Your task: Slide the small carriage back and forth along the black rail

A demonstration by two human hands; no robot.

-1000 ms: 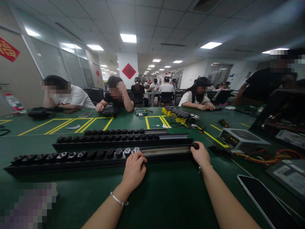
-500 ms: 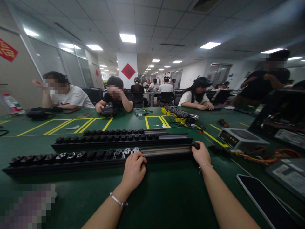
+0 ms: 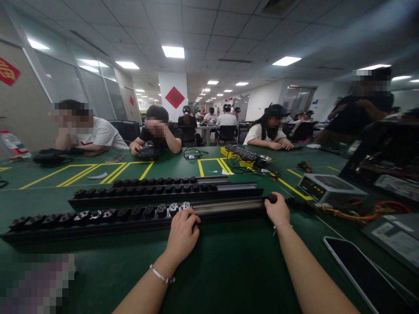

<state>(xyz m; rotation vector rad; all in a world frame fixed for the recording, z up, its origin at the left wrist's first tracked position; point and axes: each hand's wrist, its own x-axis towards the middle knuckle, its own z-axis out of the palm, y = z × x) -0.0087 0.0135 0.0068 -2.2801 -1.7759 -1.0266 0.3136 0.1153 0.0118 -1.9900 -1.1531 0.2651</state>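
Observation:
A long black rail (image 3: 229, 207) lies across the green table in front of me. A row of black socket modules (image 3: 135, 213) fills its left and middle part, a few with shiny metal faces. My left hand (image 3: 183, 230) rests with bent fingers on the rail's near edge, beside the last seated modules. At the rail's right end my right hand (image 3: 278, 210) pinches a small black socket module (image 3: 271, 199); the fingers hide part of it. Between my hands the rail's pale inner channel shows bare.
Two similar rails (image 3: 240, 190) lie behind. To the right are a power supply (image 3: 330, 190) with coloured wires and a phone (image 3: 356, 270). A power strip (image 3: 244, 152) sits on yellow blocks at the back. Several people sit beyond; one stands at right.
The view has shifted slightly left across the scene. My right hand is a touch further right against the rail's end, still pinching the module. My left hand stays on the rail.

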